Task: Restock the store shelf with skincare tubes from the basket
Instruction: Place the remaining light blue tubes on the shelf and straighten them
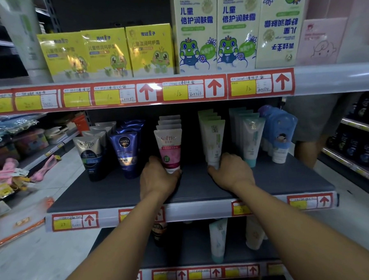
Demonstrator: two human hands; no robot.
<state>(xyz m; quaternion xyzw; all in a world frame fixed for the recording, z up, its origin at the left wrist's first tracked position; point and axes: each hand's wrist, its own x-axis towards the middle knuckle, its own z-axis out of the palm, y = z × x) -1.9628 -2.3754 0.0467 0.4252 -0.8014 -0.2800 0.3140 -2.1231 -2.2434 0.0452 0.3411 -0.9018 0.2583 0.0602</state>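
Head view, and both arms are stretched out over the middle shelf [118,192]. The pink Softto tube [169,150] stands upright, cap down, at the front of its row, and the left hand [157,177] is curled around its base, thumb under the cap at the near right and fingers wrapped behind its left side. To the right, the pale green tube [214,143] also stands cap down at the head of its own row, and the right hand [230,171] grips its lower end, fingers bent around the cap from the right, thumb along the near side. So both hands are closed on tubes, not spread flat.

This looks like the placing step: two tubes being set at the front of their matching rows, or squared up there. The next move, I'd judge, calls for easing each tube upright against the one behind it, then letting go gently so neither topples forward onto the bare near part of the shelf.

Further out: a blue Nivea Men tube [125,153] and a dark Softto tube [91,158] to the left, a teal tube [252,142] and blue bottles [280,132] to the right. Yellow frog-print boxes [108,54] sit on the shelf above. The basket is not in view.
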